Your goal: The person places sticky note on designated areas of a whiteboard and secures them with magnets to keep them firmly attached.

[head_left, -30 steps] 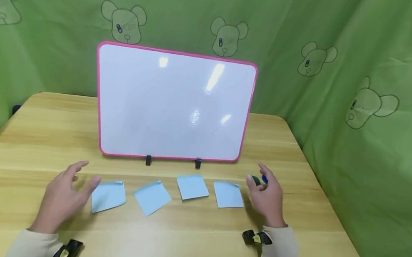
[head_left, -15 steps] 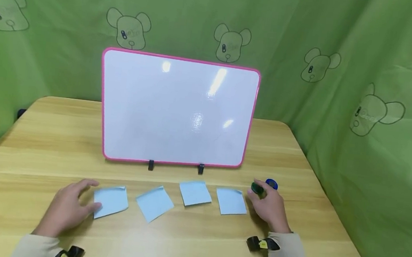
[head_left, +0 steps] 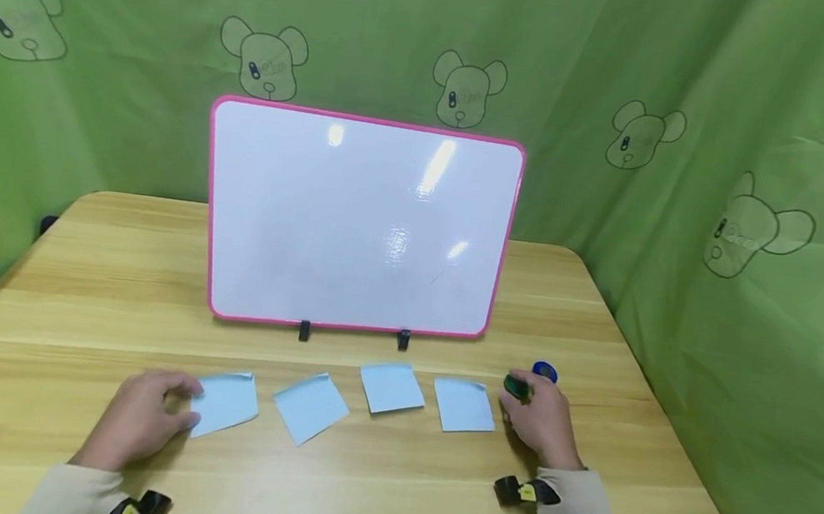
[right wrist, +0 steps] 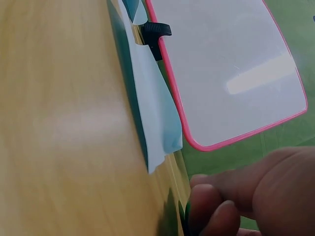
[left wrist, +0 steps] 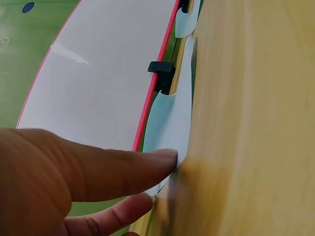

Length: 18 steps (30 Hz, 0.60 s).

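Light-blue sticky notes lie in a row on the wooden table. My left hand (head_left: 142,413) is at the left edge of the leftmost sticky note (head_left: 226,405), index fingertip and thumb apart along that edge. In the left wrist view, the thumb (left wrist: 133,172) overlaps a note's near corner. My right hand (head_left: 542,413) pinches a small green disc (head_left: 516,387) between thumb and fingers, just right of the rightmost sticky note (head_left: 464,407). Most of the disc is hidden by curled fingers in the right wrist view. A blue disc (head_left: 545,371) lies just behind that hand.
A pink-framed whiteboard (head_left: 358,226) stands upright behind the notes, on black feet (head_left: 304,331). Two more sticky notes, a tilted one (head_left: 311,408) and another (head_left: 392,388), lie between the outer ones. Green curtains (head_left: 376,27) enclose the wooden table (head_left: 326,499) at the back and sides.
My left hand has come down and right to the leftmost note's edge, its fingers curving in. My right hand has lowered and taken hold of the green disc; the view has shifted slightly.
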Available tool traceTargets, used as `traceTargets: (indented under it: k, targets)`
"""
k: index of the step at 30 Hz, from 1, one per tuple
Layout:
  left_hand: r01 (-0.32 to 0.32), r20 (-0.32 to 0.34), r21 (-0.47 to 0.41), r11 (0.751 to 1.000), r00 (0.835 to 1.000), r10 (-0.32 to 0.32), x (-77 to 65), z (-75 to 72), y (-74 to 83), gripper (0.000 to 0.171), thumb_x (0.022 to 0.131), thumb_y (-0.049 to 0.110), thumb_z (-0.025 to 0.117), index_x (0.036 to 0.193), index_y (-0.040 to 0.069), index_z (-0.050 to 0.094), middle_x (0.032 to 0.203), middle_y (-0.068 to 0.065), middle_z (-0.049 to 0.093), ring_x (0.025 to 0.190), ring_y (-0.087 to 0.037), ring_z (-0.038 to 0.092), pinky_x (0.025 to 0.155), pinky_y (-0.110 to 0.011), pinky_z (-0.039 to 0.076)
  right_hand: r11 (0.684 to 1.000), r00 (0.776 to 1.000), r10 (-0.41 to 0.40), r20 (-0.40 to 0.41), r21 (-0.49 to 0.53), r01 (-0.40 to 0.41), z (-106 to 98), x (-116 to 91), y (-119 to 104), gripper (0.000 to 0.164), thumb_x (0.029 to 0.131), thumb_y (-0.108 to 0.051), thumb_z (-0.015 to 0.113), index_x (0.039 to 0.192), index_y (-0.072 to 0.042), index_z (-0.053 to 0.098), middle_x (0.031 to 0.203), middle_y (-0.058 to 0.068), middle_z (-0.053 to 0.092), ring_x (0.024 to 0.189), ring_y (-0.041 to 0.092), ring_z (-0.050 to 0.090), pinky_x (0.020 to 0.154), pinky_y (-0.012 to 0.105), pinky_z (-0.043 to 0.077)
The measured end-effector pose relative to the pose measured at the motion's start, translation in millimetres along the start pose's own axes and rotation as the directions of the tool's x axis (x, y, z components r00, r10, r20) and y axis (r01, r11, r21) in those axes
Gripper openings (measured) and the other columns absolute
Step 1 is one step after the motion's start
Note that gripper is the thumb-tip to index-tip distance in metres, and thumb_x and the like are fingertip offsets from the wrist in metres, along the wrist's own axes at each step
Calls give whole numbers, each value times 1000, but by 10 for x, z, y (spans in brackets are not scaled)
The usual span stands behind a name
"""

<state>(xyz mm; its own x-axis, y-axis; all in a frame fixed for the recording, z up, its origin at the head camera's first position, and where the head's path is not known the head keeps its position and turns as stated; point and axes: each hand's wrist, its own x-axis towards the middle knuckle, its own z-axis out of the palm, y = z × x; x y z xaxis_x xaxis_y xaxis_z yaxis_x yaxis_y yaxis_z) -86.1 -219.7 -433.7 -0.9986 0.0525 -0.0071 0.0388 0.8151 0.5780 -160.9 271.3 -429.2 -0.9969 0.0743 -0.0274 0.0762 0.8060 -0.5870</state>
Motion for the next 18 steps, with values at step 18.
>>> traceTargets:
  k: [18]
  targets:
    - [-18,-3,4,1000,1000,18,12,29,18,39,73,14,80,108,1,68,116,-29,58,109,-49,51,92,-66,37,999,999,35,14,8,-35,1,5,-2,36,91,-6,62,125,3,60,120,27,57,78,24,62,66,35,53]
